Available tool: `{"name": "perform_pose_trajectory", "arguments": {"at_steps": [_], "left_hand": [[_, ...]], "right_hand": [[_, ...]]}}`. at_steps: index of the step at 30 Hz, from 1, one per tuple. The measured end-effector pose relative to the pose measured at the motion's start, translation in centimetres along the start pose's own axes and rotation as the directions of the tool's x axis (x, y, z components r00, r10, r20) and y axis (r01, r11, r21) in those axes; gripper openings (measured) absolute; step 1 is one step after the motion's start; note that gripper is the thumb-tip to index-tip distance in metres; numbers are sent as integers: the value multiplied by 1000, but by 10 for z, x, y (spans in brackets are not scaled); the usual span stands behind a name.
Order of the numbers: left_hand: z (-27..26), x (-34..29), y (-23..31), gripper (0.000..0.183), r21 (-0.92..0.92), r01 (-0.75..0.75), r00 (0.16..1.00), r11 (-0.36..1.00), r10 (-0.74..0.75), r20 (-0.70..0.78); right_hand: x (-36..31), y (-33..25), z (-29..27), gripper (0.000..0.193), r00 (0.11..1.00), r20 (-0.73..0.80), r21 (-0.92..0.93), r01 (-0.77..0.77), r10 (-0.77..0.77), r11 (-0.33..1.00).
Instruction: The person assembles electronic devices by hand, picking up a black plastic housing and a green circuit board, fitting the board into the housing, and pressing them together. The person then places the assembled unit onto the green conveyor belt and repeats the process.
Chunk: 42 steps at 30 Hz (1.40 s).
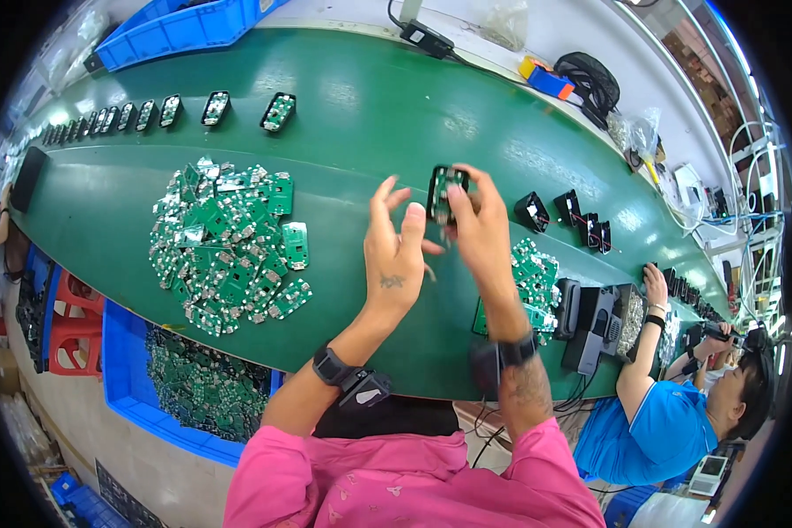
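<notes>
In my right hand (482,227) is a small black plastic case (440,180) with a green circuit board in it, held above the green table. My right thumb lies over the board, and the fingers wrap the case's far side. Just left of it, my left hand (392,251) is raised with its fingers apart and nothing visible in it. A large heap of green circuit boards (224,246) lies to the left of my left hand. A smaller heap of boards (535,277) is beside my right forearm. Several black cases (531,211) stand to the right of my right hand.
A row of black cases with boards (279,112) runs along the far left. Dark grey devices (592,326) with cables stand at right, near a co-worker in a blue shirt (656,431). One blue bin of boards (128,383) sits below the table; another blue bin (163,40) stands far left.
</notes>
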State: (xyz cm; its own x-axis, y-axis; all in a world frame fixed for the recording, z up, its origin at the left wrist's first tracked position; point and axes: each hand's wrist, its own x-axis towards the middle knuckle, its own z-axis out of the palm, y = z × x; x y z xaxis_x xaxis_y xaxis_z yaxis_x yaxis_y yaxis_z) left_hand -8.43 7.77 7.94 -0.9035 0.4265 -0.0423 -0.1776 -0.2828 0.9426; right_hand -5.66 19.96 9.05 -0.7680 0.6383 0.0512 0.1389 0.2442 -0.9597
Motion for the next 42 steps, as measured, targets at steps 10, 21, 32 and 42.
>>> {"name": "perform_pose_trajectory", "arguments": {"at_steps": [10, 21, 32, 42], "left_hand": [[3, 18, -55, 27, 15, -121, 982, 993, 122, -143], [20, -5, -67, 26, 179, -44, 978, 983, 6, 207], [32, -18, -52, 84, 342, -367, 872, 865, 193, 449], [21, -10, -64, 45, 70, -36, 925, 997, 6, 381]], "right_hand": [[114, 48, 65, 38, 980, 81, -423, 200, -183, 884], [44, 36, -147, 71, 955, 232, -930, 273, -184, 247], [-36, -3, -99, 55, 956, 292, -569, 162, 13, 806], [-113, 21, -121, 58, 852, 498, -759, 518, -162, 395]]}}
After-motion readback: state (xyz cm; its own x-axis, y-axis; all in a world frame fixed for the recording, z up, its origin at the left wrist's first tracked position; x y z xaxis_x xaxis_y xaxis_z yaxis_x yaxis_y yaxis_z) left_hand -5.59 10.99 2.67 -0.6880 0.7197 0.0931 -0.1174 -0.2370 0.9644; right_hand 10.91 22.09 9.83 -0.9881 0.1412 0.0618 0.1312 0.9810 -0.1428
